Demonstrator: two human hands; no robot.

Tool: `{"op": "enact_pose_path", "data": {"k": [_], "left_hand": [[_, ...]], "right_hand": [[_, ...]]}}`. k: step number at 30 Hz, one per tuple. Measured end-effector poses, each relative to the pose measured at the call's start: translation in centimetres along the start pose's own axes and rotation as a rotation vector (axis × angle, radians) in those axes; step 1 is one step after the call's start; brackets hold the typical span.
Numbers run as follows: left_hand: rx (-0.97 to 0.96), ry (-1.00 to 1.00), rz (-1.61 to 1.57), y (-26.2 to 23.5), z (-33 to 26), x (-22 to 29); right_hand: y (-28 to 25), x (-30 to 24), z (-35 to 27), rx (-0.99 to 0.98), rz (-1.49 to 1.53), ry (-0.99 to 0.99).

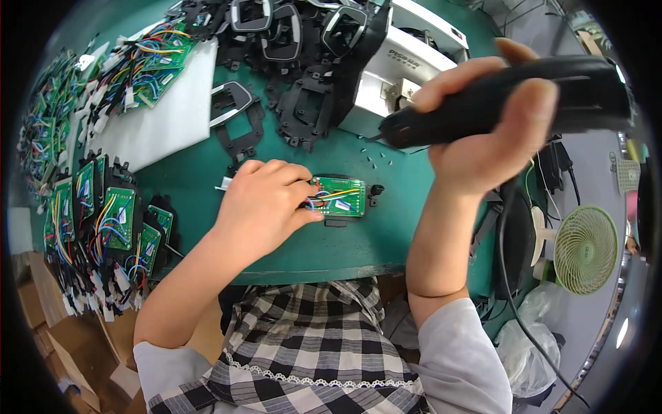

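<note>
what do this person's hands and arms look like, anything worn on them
The left hand and right hand are both bare, with no gloves, rings or watch visible. The forearms are uncovered too. The sleeves are plain pale grey, ending near the elbows, with no markings visible.
</note>
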State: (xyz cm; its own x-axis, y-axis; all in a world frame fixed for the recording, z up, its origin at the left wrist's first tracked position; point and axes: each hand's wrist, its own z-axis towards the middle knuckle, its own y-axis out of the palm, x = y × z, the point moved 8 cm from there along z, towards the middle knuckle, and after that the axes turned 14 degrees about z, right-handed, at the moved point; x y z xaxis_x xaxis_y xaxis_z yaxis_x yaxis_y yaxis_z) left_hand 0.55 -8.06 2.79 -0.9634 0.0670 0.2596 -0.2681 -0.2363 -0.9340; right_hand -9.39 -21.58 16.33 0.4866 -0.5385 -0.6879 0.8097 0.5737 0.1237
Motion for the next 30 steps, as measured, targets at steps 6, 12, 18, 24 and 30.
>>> {"op": "enact_pose_path", "data": {"k": [6,12,18,24,30], "left_hand": [[-0.105,-0.023,0.002,0.5,1.0,-0.3],[-0.062,-0.038,-0.011,0.5,0.6,-0.5],[-0.044,-0.045,-0.057,0.7,0.7,-0.8],[0.023,-0.057,0.014,0.9,0.6,-1.2],[0.078,-0.091,0.027,0.7,0.4,-1.4]], "right_hand": [[-3.3,-1.5,2.5,0.09,-0.087,-0.14],[-2.7,-0.2,1.7,0.059,-0.054,-0.126],[-0.9,0.2,-1.6,-0.017,0.079,0.176],[4.6,1.8,-5.6,-0.221,0.144,0.281],[5.9,2.4,-6.2,-0.224,0.098,0.196]]}}
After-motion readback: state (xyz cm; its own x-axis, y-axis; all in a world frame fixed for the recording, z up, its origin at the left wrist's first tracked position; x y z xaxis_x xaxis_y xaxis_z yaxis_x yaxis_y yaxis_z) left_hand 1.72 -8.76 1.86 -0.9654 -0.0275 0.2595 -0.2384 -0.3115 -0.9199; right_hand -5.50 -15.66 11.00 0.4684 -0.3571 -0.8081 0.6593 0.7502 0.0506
